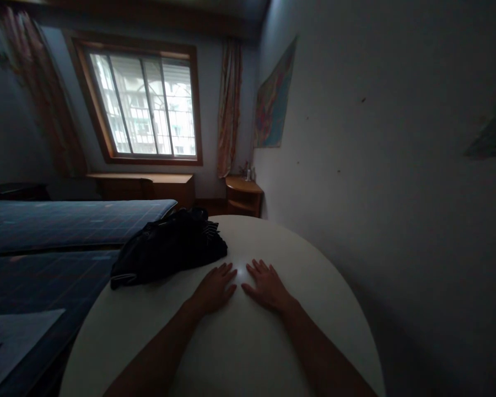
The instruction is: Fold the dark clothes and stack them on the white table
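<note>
Both of my hands lie flat, palms down, on a round white table point(240, 347). My left hand point(215, 288) is open with its fingers stretched forward and holds nothing. Beside it, a short gap away, my right hand point(267, 284) rests in the same way, fingers apart. A heap of dark cloth point(169, 248), which looks like folded clothing with some white stripes at its right end, lies on the table beyond and left of my left hand. Neither hand touches it.
Left of the table are mattresses with a blue checked cover point(66, 220), with a pale sheet point(20, 342) on the nearer one. A wall point(397, 220) runs along the right. A desk point(165, 178) under the window point(144, 105) and a corner shelf point(243, 184) stand behind.
</note>
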`<action>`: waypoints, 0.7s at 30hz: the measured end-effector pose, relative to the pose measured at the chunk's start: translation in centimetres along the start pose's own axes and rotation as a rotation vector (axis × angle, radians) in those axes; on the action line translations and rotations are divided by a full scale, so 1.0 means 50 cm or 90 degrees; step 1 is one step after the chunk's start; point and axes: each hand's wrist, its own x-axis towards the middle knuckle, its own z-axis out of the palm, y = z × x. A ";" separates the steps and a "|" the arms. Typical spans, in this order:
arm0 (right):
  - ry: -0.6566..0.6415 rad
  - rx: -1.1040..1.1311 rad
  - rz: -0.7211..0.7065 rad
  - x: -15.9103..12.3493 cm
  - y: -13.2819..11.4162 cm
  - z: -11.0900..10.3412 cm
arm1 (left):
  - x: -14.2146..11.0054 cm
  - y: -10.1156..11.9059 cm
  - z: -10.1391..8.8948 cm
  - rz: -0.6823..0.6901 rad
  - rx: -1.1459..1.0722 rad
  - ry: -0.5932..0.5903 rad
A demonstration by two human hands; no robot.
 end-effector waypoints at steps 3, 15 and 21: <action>-0.012 -0.004 0.004 0.001 -0.001 -0.006 | -0.001 -0.003 -0.002 -0.006 -0.005 -0.004; -0.027 0.001 0.019 0.005 -0.004 -0.012 | 0.003 -0.006 0.003 -0.013 -0.006 -0.015; -0.018 -0.005 0.013 0.009 0.003 -0.005 | 0.003 -0.009 0.007 -0.008 -0.013 -0.012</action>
